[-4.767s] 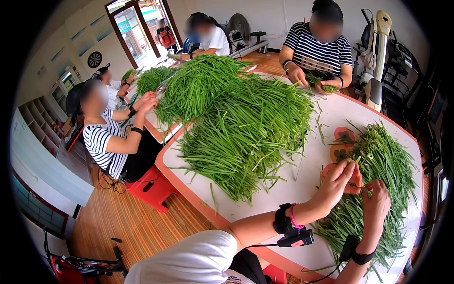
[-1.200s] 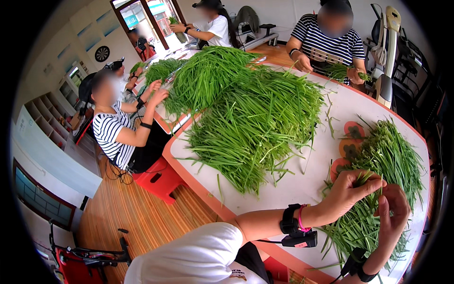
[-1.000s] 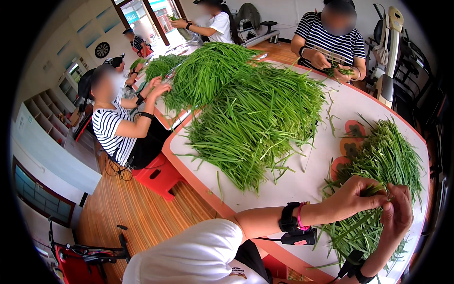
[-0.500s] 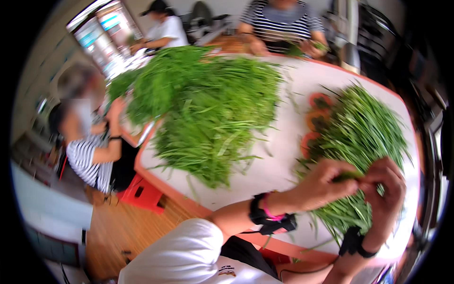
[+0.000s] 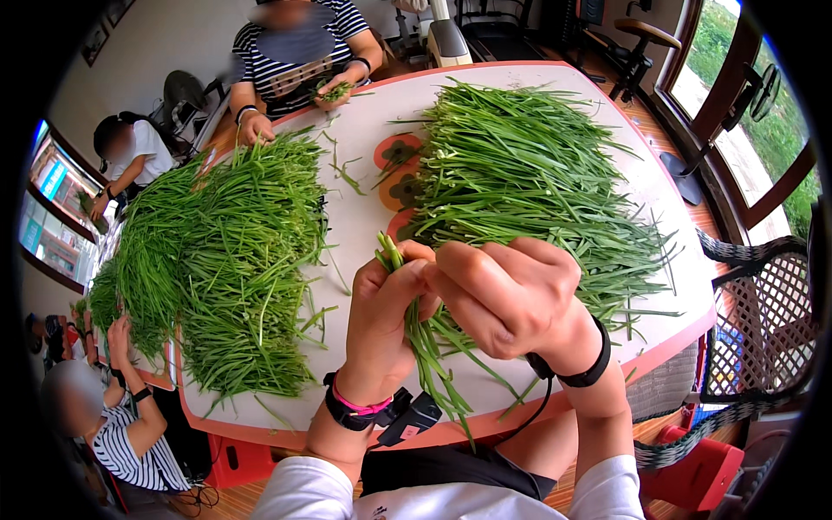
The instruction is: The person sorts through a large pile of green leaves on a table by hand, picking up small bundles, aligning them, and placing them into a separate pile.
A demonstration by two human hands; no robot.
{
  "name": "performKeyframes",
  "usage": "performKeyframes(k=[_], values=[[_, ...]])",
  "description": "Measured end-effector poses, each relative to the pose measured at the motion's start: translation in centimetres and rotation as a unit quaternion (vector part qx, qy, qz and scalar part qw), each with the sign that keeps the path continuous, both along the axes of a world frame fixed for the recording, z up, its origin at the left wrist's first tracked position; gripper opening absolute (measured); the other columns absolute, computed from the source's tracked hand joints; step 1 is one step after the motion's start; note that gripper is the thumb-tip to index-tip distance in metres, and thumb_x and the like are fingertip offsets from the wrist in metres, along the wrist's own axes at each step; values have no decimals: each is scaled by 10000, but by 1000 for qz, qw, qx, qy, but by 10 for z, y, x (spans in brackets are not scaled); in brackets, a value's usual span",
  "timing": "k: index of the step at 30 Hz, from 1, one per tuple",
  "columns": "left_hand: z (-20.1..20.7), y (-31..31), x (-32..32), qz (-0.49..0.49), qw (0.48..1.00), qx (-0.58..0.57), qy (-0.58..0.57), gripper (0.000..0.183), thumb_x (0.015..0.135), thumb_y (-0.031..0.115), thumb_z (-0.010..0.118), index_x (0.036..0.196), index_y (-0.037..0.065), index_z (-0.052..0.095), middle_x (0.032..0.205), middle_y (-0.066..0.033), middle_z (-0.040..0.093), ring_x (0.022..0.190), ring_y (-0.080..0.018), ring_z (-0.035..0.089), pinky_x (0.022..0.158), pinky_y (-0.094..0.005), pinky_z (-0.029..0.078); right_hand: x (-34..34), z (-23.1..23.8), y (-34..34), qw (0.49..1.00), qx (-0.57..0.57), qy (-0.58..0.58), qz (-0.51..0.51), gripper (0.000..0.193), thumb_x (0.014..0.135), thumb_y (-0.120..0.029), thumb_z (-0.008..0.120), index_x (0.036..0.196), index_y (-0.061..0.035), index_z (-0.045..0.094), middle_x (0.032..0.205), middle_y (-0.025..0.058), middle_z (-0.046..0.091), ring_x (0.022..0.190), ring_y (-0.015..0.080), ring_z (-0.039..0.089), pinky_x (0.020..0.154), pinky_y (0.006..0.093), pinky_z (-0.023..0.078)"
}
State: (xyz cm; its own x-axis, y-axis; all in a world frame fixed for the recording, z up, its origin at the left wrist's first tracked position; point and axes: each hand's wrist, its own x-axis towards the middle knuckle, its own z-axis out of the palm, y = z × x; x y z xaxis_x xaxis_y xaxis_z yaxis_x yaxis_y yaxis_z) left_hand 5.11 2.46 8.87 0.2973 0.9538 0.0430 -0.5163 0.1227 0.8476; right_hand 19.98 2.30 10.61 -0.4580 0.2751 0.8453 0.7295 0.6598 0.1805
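A small bunch of garlic chives hangs from my left hand, its pale cut ends poking up above the closed thumb and fingers. My right hand is closed in a pinch against the left thumb, beside the bunch; whatever its fingertips hold is hidden. Just beyond both hands, a broad pile of garlic chives lies on the table. Another large heap of the same greens spreads over the left side.
The white table has a salmon-coloured edge and printed round flowers. Across it, a person in a striped top handles greens; more people sit at the left. A red stool stands below the table's left edge, a mesh-backed chair at the right.
The view has swung to the right and sharpened, so hands and piles appear further left. My left hand still holds greens; leaves now hang below it, and my right hand remains beside it, pinched.
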Motion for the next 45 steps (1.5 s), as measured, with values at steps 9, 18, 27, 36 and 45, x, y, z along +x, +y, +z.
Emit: performKeyframes(k=[9, 18, 27, 36, 45], values=[[-4, 15, -18, -26, 996, -17, -86, 187, 932, 292, 479, 886, 112, 502, 951, -9, 514, 839, -72, 464, 704, -224, 375, 36, 34, -11, 900, -361, 139, 200, 106, 715, -102, 697, 736, -66, 600, 751, 17, 572, 607, 188, 591, 504, 308, 457], [9, 19, -32, -44, 976, -39, -209, 194, 971, 274, 418, 975, 93, 486, 676, 41, 350, 515, -34, 258, 483, -189, 234, 25, 26, -36, 802, -502, -147, 288, 294, 780, -196, 640, 1063, -120, 623, 843, -13, 632, 552, 208, 588, 443, 301, 459], [14, 14, -25, -48, 987, -32, -150, 235, 959, 249, 454, 1049, 38, 503, 577, 69, 248, 456, -25, 186, 427, -201, 171, 102, -41, 65, 838, -356, 53, -411, 198, 758, -193, 669, 924, -86, 654, 834, 76, 649, 764, 259, 627, 651, 358, 483], [6, 15, -15, -33, 985, -64, -158, 199, 960, 269, 447, 963, 79, 507, 671, 25, 355, 624, -72, 337, 559, -203, 310, 86, -47, 66, 894, -361, 88, -249, 135, 770, -145, 661, 901, -115, 653, 886, 66, 634, 750, 252, 623, 650, 355, 487], [-3, 20, -16, 77, 990, -70, -98, 244, 942, 328, 477, 909, 97, 547, 800, -33, 577, 994, -158, 523, 822, -286, 325, 62, -55, 71, 911, -348, 70, -211, 108, 776, -199, 654, 857, -135, 684, 888, 60, 615, 767, 266, 615, 641, 372, 497]])
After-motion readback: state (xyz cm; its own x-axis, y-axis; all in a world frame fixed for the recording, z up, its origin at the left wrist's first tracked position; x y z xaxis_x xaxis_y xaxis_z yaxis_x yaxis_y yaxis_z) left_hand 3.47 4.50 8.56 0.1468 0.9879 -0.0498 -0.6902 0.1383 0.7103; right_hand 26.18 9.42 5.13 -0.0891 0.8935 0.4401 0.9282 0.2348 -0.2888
